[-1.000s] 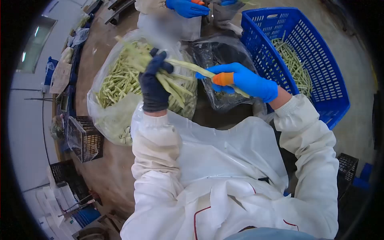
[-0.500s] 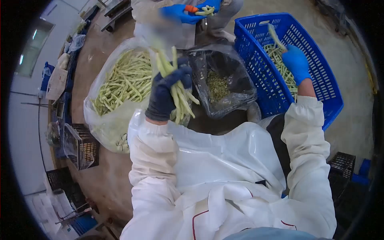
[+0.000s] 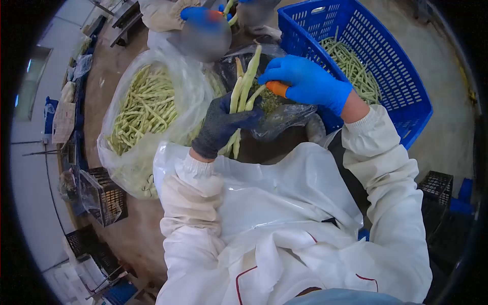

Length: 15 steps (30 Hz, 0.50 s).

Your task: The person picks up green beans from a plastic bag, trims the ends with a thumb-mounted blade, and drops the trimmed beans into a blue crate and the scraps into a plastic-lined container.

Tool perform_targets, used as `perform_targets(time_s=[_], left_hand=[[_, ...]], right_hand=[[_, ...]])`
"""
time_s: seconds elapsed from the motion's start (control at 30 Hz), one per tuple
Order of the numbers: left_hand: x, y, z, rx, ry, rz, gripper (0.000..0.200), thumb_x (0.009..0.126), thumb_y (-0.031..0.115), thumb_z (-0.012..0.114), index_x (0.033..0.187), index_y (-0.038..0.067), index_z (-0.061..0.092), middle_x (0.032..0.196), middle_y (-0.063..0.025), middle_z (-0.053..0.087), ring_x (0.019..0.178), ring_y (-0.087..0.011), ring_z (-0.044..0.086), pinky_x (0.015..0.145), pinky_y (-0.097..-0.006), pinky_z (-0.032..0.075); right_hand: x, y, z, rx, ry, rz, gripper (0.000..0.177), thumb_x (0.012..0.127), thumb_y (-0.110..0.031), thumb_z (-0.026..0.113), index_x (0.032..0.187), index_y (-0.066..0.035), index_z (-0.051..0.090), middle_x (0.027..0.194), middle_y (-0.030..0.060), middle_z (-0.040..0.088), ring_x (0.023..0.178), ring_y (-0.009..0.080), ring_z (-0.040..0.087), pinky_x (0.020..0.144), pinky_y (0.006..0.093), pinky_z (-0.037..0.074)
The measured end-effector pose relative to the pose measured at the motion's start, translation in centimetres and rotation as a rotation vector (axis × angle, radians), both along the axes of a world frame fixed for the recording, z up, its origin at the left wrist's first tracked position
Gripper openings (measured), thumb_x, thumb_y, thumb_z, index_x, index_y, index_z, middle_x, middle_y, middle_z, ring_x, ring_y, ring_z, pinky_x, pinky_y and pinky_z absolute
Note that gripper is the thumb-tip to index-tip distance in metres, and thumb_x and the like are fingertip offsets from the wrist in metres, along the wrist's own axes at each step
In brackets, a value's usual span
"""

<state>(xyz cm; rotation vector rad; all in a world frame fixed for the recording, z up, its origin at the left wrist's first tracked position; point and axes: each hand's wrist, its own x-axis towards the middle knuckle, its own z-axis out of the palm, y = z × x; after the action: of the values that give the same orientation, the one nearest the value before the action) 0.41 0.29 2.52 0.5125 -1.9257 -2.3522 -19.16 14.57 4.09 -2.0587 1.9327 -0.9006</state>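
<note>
My left hand [image 3: 222, 124], in a dark glove, is wrapped round a small bunch of green bean pods [image 3: 248, 81] that point upward. My right hand [image 3: 310, 84], in a blue glove with orange on one finger or thumb [image 3: 277, 88], is at the right side of the bunch, its fingertips near the end of one pod. Whether it grips that pod is hard to tell. Below the hands lies a dark plastic bag [image 3: 281, 122] with small green trimmings [image 3: 269, 101], partly covered by the hands.
A clear plastic sack [image 3: 109, 165] full of beans [image 3: 147, 104] stands at the left. The blue crate [image 3: 409, 109] at the right holds more beans [image 3: 353, 68]. Across from me a person's gloved hands [image 3: 190, 12] hold a pod. Dark crates [image 3: 109, 195] stand at the far left.
My right hand has left the blue crate and moved left to the bunch; the pod it held there is no longer seen in the crate. My left hand has turned and lowered slightly.
</note>
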Motion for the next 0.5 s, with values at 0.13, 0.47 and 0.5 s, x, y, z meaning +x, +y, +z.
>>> perform_targets(time_s=[0.13, 0.47, 0.5], left_hand=[[-0.4, -0.4, -0.4, -0.18, 0.009, 0.096, 0.037, 0.08, 0.003, 0.067, 0.115, -0.005, 0.057, 0.093, -0.0103, 0.067, 0.077, -0.015, 0.064, 0.069, -0.0262, 0.053], [0.0, -0.4, -0.8, 0.134, 0.229, 0.191, 0.03, 0.081, 0.005, 0.066, 0.109, -0.004, 0.06, 0.093, -0.012, 0.067, 0.078, -0.0165, 0.065, 0.07, -0.0285, 0.053], [0.0, -0.4, -0.8, 0.15, 0.208, 0.191, 0.029, 0.081, 0.006, 0.066, 0.108, -0.004, 0.06, 0.093, -0.0117, 0.067, 0.078, -0.0165, 0.065, 0.07, -0.0281, 0.053]], right_hand=[[0.9, -0.5, -0.7, 0.114, 0.282, -0.081, 0.019, 0.08, -0.004, 0.062, 0.099, -0.004, 0.064, 0.096, 0.0137, 0.063, 0.085, 0.0255, 0.06, 0.076, 0.0303, 0.047], [2.5, -1.8, -1.1, 0.086, -1.147, -0.149, 0.022, 0.092, -0.012, 0.056, 0.106, 0.0, 0.067, 0.084, 0.0028, 0.064, 0.078, 0.0082, 0.057, 0.073, 0.0244, 0.048], [2.9, -1.7, -0.8, 0.06, -1.246, -0.145, 0.022, 0.092, -0.012, 0.056, 0.105, 0.0, 0.067, 0.084, 0.0031, 0.064, 0.078, 0.0082, 0.057, 0.073, 0.024, 0.048]])
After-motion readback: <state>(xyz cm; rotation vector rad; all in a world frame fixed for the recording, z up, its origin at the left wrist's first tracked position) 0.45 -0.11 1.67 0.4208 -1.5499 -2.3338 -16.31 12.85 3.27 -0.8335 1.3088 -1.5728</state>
